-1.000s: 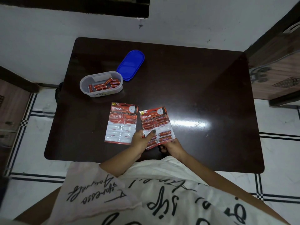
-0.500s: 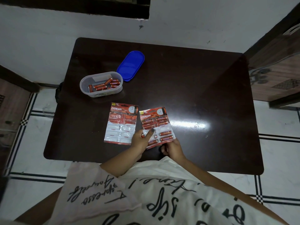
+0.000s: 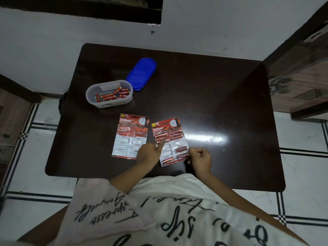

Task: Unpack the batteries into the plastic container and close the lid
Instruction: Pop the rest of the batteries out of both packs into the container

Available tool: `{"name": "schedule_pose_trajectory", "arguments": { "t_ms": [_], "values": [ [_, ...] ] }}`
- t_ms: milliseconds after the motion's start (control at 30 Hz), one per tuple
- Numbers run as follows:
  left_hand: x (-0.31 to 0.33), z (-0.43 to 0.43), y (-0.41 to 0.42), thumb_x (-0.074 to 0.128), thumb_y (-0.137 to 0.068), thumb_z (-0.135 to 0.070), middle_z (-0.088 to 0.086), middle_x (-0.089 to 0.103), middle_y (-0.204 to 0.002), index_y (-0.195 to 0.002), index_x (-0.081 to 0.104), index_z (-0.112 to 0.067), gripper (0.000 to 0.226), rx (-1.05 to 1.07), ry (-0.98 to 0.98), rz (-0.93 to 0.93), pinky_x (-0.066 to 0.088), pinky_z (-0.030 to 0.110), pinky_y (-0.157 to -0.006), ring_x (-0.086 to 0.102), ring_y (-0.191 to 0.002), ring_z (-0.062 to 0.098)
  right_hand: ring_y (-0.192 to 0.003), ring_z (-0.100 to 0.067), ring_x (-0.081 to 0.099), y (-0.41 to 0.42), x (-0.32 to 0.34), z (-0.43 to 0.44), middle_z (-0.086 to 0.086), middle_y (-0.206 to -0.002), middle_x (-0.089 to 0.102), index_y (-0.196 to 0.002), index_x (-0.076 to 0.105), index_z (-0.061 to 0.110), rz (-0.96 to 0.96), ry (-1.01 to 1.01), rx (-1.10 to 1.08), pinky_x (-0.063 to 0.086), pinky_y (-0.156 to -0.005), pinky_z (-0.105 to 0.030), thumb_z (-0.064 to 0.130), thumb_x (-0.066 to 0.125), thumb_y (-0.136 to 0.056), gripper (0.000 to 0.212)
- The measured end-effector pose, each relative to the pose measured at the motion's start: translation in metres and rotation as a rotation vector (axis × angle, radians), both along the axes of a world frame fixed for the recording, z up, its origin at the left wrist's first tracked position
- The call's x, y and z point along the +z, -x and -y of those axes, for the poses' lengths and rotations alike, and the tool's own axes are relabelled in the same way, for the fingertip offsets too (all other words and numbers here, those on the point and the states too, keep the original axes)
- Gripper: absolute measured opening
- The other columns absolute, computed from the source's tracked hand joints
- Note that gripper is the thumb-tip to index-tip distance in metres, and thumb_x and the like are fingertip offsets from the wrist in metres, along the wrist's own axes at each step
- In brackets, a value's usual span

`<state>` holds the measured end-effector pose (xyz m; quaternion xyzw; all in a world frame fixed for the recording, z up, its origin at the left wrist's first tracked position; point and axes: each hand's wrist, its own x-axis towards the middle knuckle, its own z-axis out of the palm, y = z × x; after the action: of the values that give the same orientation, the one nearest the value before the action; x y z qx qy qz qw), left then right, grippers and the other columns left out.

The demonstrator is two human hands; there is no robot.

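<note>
Two red blister packs lie side by side on the dark table (image 3: 221, 103). The left battery pack (image 3: 132, 135) has mostly empty pockets in its lower half. The right battery pack (image 3: 170, 137) still holds several batteries. My left hand (image 3: 148, 154) lies on its left side, with thumb and forefinger pinched at a pocket in the middle. My right hand (image 3: 200, 158) grips its lower right edge. Further back on the left stands the clear plastic container (image 3: 92, 99) with several loose batteries (image 3: 113, 95) in it. The blue lid (image 3: 142, 72) lies flat just behind it.
A white wall runs right behind the table. Wooden furniture (image 3: 301, 82) stands close to the table's right end, and tiled floor shows on both sides. My lap in white printed cloth (image 3: 168, 210) reaches the table's near edge.
My right hand has moved from under the right pack's bottom edge to its lower right edge. My left fingertips have slid further up the pack. Container and lid are unmoved.
</note>
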<state>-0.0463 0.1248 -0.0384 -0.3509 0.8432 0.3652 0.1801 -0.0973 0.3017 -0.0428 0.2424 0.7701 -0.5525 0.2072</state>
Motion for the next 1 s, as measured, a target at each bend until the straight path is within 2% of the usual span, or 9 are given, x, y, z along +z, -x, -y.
{"name": "schedule_pose_trajectory", "arguments": {
  "t_ms": [100, 233, 400, 467, 567, 667, 800, 900, 1000],
  "values": [
    [0.009, 0.005, -0.001, 0.038, -0.094, -0.062, -0.001, 0.051, -0.058, -0.055, 0.044, -0.020, 0.058, -0.089, 0.076, 0.075, 0.031, 0.024, -0.049, 0.054, -0.059, 0.017, -0.057, -0.013, 0.060, 0.006, 0.008, -0.004, -0.003, -0.067, 0.067, -0.077, 0.059, 0.012, -0.107, -0.129, 0.128, 0.050, -0.057, -0.028, 0.016, 0.073, -0.075, 0.015],
    [0.019, 0.010, -0.002, 0.039, -0.098, -0.053, 0.003, 0.059, -0.071, -0.065, 0.050, -0.017, 0.050, -0.094, -0.006, 0.096, 0.041, 0.028, -0.058, 0.059, -0.071, 0.022, -0.056, 0.001, 0.055, 0.013, 0.017, -0.010, 0.004, -0.067, 0.065, -0.075, 0.058, 0.017, -0.229, -0.241, 0.193, 0.045, -0.057, -0.018, 0.021, 0.076, -0.077, 0.019],
    [0.049, 0.029, 0.004, 0.041, -0.099, -0.021, 0.002, 0.057, -0.086, -0.101, 0.047, -0.017, 0.007, 0.152, -0.464, -0.038, 0.040, 0.029, -0.065, 0.053, -0.075, 0.014, -0.067, -0.016, 0.065, 0.018, 0.032, 0.003, -0.005, -0.071, 0.068, -0.077, 0.058, 0.014, -0.190, -0.013, 0.128, 0.049, -0.060, -0.034, 0.015, 0.071, -0.080, 0.014],
    [0.054, 0.046, 0.007, 0.047, -0.095, -0.009, 0.004, 0.059, -0.091, -0.107, 0.046, -0.017, 0.014, 0.226, -0.485, -0.108, 0.041, 0.025, -0.057, 0.053, -0.070, 0.012, -0.061, -0.019, 0.062, 0.023, 0.043, 0.027, -0.007, -0.068, 0.067, -0.079, 0.059, 0.010, -0.127, 0.095, 0.204, 0.048, -0.055, -0.030, 0.009, 0.065, -0.086, 0.009],
    [0.060, 0.085, 0.013, 0.064, -0.091, -0.012, 0.003, 0.065, -0.099, -0.108, 0.053, -0.018, 0.021, 0.350, -0.392, -0.223, 0.054, 0.031, -0.069, 0.064, -0.078, 0.016, -0.069, -0.024, 0.066, 0.035, 0.061, 0.085, -0.013, -0.079, 0.070, -0.080, 0.066, 0.013, -0.068, 0.207, 0.347, 0.054, -0.062, -0.031, 0.013, 0.066, -0.088, 0.008],
    [0.072, 0.133, 0.021, 0.071, -0.085, -0.013, -0.005, 0.067, -0.096, -0.099, 0.064, -0.024, 0.019, 0.414, -0.206, -0.307, 0.056, 0.033, -0.078, 0.066, -0.086, 0.013, -0.053, -0.012, 0.061, 0.051, 0.078, 0.159, -0.004, -0.069, 0.066, -0.087, 0.068, 0.010, 0.036, 0.282, 0.432, 0.048, -0.047, -0.020, 0.008, 0.065, -0.090, 0.005],
    [0.076, 0.190, 0.039, 0.073, -0.079, -0.016, 0.003, 0.075, -0.093, -0.095, 0.076, -0.016, 0.016, 0.290, 0.182, -0.398, 0.052, 0.028, -0.077, 0.069, -0.086, 0.020, -0.057, -0.016, 0.058, 0.078, 0.079, 0.254, -0.008, -0.069, 0.063, -0.087, 0.065, 0.011, 0.143, 0.278, 0.450, 0.046, -0.052, -0.027, 0.010, 0.062, -0.089, 0.003],
    [0.063, 0.218, 0.051, 0.070, -0.080, -0.018, 0.007, 0.075, -0.100, -0.101, 0.077, -0.018, 0.022, 0.172, 0.314, -0.307, 0.052, 0.030, -0.079, 0.068, -0.095, 0.027, -0.065, -0.021, 0.065, 0.097, 0.069, 0.299, -0.014, -0.084, 0.067, -0.108, 0.064, 0.010, 0.218, 0.226, 0.392, 0.054, -0.056, -0.028, 0.010, 0.058, -0.091, 0.017],
    [0.050, 0.239, 0.059, 0.070, -0.081, -0.021, 0.008, 0.073, -0.105, -0.106, 0.076, -0.018, 0.026, 0.108, 0.371, -0.286, 0.053, 0.033, -0.083, 0.068, -0.099, 0.028, -0.047, -0.022, 0.060, 0.106, 0.065, 0.330, -0.023, -0.095, 0.065, -0.125, 0.056, 0.003, 0.263, 0.214, 0.303, 0.043, -0.032, -0.018, 0.005, 0.056, -0.095, 0.029]
  ]
}}
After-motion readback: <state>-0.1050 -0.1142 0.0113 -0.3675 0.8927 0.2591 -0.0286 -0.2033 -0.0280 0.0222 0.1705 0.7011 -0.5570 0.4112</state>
